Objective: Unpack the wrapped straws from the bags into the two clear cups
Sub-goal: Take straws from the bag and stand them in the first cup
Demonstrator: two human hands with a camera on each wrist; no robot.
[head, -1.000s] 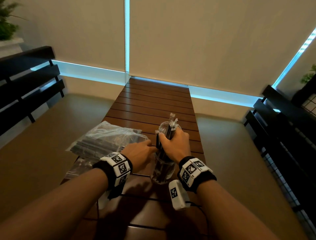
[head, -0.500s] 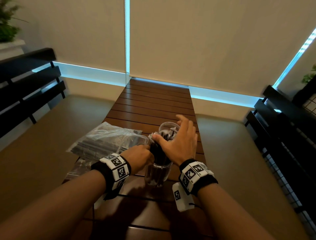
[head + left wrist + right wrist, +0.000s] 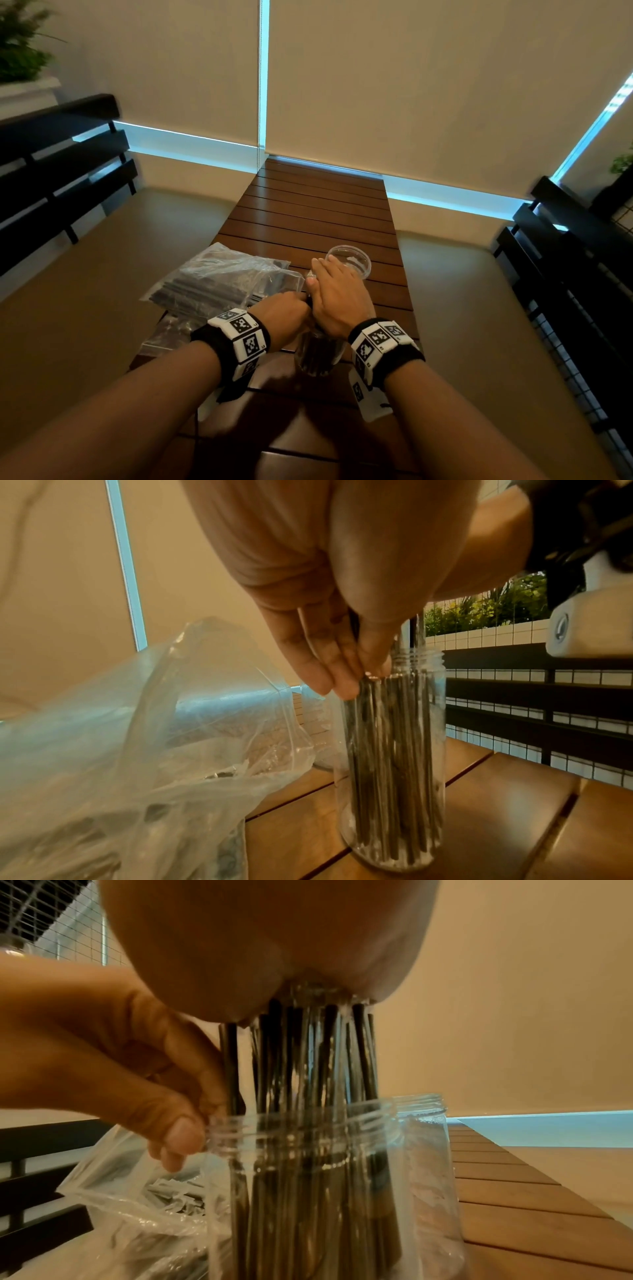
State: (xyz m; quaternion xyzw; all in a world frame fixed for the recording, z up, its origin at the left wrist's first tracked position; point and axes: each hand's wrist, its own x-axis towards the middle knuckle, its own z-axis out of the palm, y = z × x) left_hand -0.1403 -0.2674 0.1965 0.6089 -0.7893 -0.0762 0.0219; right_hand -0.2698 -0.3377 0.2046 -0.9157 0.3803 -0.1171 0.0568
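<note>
A clear cup [image 3: 318, 356] [image 3: 342, 1177] stands on the slatted wooden table [image 3: 318, 212], packed with dark wrapped straws [image 3: 308, 1056] [image 3: 387, 750] that stick out above its rim. My right hand [image 3: 337, 298] [image 3: 274, 934] lies flat on the straw tops, palm down. My left hand [image 3: 284, 315] [image 3: 137, 1056] pinches the cup's rim on the left side, thumb outside and fingers [image 3: 329, 664] against the straws. Just behind stands a second clear cup [image 3: 352, 262], partly hidden by my right hand. A clear bag of straws [image 3: 219, 281] [image 3: 154, 723] lies to the left.
Another flat clear bag [image 3: 168, 329] lies under the first at the table's left edge. Black slatted benches [image 3: 61, 178] [image 3: 565, 260] flank the narrow table on both sides. The far half of the table runs to the blinds.
My right hand let go of the straw bundle, opened, and settled flat on the straw tops. My left hand moved from the cup's side to its rim.
</note>
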